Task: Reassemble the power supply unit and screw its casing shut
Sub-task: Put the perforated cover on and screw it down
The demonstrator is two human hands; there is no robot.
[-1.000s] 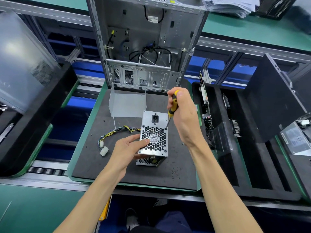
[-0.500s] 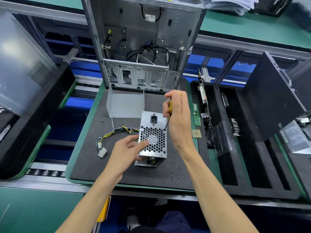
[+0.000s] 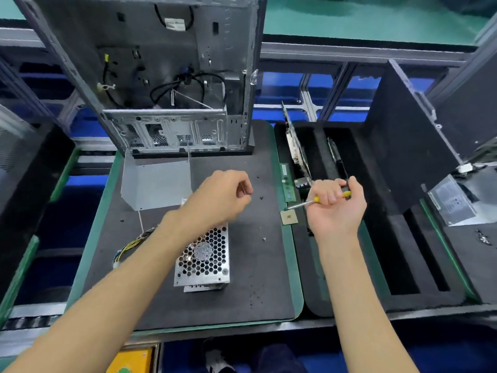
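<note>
Right hand [image 3: 336, 208] is wrapped round the yellow screwdriver [image 3: 317, 199], tip out left. Left hand [image 3: 223, 196] hovers curled above the mat [image 3: 250, 265], maybe pinching a screw, can't tell. Power supply [image 3: 204, 259] sits under the left forearm.

The power supply unit [image 3: 204, 261] is bare silver metal, its upper face pierced with a honeycomb pattern of hexagonal holes. Its wire bundle [image 3: 131, 244] shows yellow and black strands. The screwdriver [image 3: 318, 199] has a yellow and black handle and a silver shaft. The mat [image 3: 255, 278] is dark grey with a green border. The computer case [image 3: 172, 76] is grey metal with black cables. The memory stick [image 3: 287, 181] is green, and the foam tray [image 3: 376, 265] is black.
</note>
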